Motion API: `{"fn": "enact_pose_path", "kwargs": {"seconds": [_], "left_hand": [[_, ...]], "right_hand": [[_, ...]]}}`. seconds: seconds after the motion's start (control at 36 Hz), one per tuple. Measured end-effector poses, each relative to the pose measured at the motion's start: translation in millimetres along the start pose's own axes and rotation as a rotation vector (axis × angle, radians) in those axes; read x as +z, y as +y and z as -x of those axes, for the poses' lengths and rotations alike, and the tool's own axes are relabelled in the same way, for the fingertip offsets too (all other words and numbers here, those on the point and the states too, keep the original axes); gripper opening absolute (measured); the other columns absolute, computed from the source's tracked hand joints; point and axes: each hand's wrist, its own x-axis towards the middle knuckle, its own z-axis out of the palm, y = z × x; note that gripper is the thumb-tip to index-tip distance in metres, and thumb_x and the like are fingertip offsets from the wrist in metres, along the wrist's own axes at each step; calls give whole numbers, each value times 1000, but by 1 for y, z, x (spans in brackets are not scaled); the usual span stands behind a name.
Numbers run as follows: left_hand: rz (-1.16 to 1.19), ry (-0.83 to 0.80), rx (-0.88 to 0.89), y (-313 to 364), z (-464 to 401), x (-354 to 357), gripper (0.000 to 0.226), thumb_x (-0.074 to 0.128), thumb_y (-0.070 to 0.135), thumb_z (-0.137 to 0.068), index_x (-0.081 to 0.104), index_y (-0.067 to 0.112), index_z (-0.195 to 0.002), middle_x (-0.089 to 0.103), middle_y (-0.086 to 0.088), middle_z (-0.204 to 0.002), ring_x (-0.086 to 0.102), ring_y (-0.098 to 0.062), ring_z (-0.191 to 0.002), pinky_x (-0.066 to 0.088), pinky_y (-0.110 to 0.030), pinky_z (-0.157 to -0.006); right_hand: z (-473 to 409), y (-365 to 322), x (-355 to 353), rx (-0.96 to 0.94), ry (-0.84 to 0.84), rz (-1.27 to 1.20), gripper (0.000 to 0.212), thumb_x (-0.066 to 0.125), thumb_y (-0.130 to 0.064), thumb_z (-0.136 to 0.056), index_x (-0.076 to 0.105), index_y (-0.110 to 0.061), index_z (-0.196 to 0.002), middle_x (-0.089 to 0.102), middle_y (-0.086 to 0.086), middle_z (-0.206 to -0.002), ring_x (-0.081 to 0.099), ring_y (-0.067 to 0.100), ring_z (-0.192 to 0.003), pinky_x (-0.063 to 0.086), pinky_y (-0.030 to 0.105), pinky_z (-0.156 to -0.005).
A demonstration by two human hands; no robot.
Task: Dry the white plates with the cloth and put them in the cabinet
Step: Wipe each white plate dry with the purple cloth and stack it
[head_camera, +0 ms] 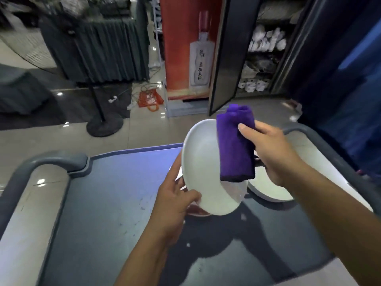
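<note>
Head view, down over cart (61, 162)

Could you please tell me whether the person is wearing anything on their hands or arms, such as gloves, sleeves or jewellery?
Nothing is worn: the left hand and the right hand are bare, without gloves, rings or a watch. Both forearms are uncovered as far as the picture shows, with no sleeve edge in view.

Toward the open dark cabinet (266, 50) at one o'clock the tiled floor (247, 108) lies bare, its swung-out black door (228, 58) at twelve and grey cart handle (321, 141) at two flanking.
</note>
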Motion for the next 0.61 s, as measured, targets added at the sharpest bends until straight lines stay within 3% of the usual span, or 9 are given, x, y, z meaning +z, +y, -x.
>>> {"fn": "enact_pose_path", "kwargs": {"seconds": [0.06, 0.11, 0.17, 0.25, 0.39, 0.5, 0.56, 0.61], "left_hand": [[-27, -14, 27, 5, -1, 9, 91, 64, -3, -66, 57, 65, -126, 72, 6, -115, 68, -22, -106, 62, -47, -66], [-52, 6, 70, 10, 0, 12, 93, 63, -10, -71, 56, 62, -129, 76, 8, -101, 72, -17, -94, 63, -53, -71], [-37, 22, 98, 13, 4, 12, 93, 54, -22, -81, 56, 55, -133, 76, 6, -92, 72, -17, -85, 63, -48, -67], [-2, 17, 119, 15, 14, 11, 92, 50, -24, -82, 57, 50, -137, 76, -6, -100, 72, -22, -87, 59, -39, -61], [66, 93, 144, 10, 28, 10, 88, 62, -5, -67, 55, 47, -138, 74, -10, -111, 73, -29, -94, 62, -48, -67], [306, 122, 150, 7, 44, 11, 65, 69, 19, -70, 65, 28, -134, 72, -14, -115, 70, -33, -96, 56, -59, -77], [389, 199, 138, 5, 51, 15, 50, 72, 36, -81, 70, 16, -127, 72, -17, -111, 70, -32, -89, 57, -59, -75], [350, 289, 134, 2, 57, 21, 52, 67, 41, -87, 65, 19, -134, 73, -15, -119, 72, -31, -91, 60, -55, -71]], "right_hand": [[-6, -10, 14, -45, -90, 84, 15, 59, -28, -100, 72, -24, -106, 74, -5, -92, 68, 13, -78, 52, 27, -58], [-7, -19, 25, -105, -178, 139, 15, 59, -26, -100, 72, -18, -99, 71, 5, -90, 64, 15, -77, 48, 26, -60], [-4, -24, 31, -148, -290, 160, 16, 59, -24, -100, 71, -14, -97, 67, 6, -86, 60, 14, -75, 45, 26, -62], [5, -27, 35, -183, -483, 176, 16, 59, -21, -100, 73, -14, -102, 67, -1, -84, 60, 10, -72, 45, 19, -59], [24, -28, 34, -143, -771, 190, 18, 57, -18, -100, 73, -21, -109, 77, -1, -94, 69, 6, -79, 51, 16, -62], [30, -27, 25, -97, -954, 305, 20, 55, -23, -101, 73, -22, -112, 76, -3, -103, 72, 12, -89, 53, 17, -66], [31, -25, 19, -60, -1030, 386, 21, 54, -27, -102, 73, -28, -112, 76, -6, -105, 72, 14, -96, 55, 21, -71], [31, -24, 12, -26, -1111, 462, 22, 53, -31, -102, 72, -29, -114, 76, -6, -106, 72, 15, -99, 57, 27, -77]]}}
